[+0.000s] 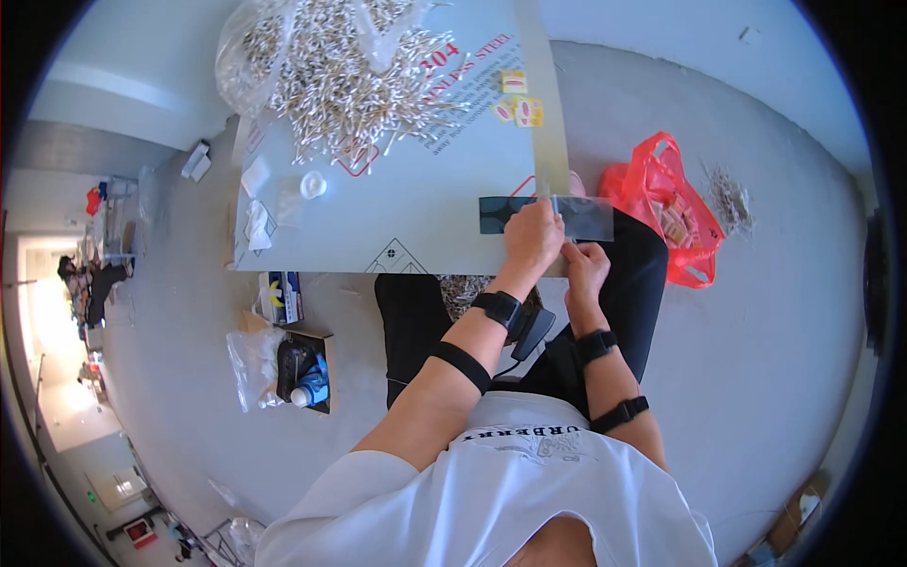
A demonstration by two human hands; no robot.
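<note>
At the table's right front edge lies a flat, dark, see-through plastic strip (590,219), its right end reaching past the edge over my thigh. My left hand (535,233) is closed on top of it, and a pale, slim piece shows at its fingertips; what that is I cannot make out. Just right and nearer to me, my right hand (588,269) has thumb and fingers pinched together beside the strip's lower edge. Whatever sits in that pinch is too small to name. A big heap of cotton swabs (364,90) covers the table's far part, partly in a clear plastic bag (248,57).
Small yellow-and-white packs (518,111) lie at the table's far right. A round white container (313,184) and crumpled white tissue (257,227) sit left. On the floor are a red plastic bag (652,180) of small packs, loose swabs (729,200) and a cardboard box (323,373).
</note>
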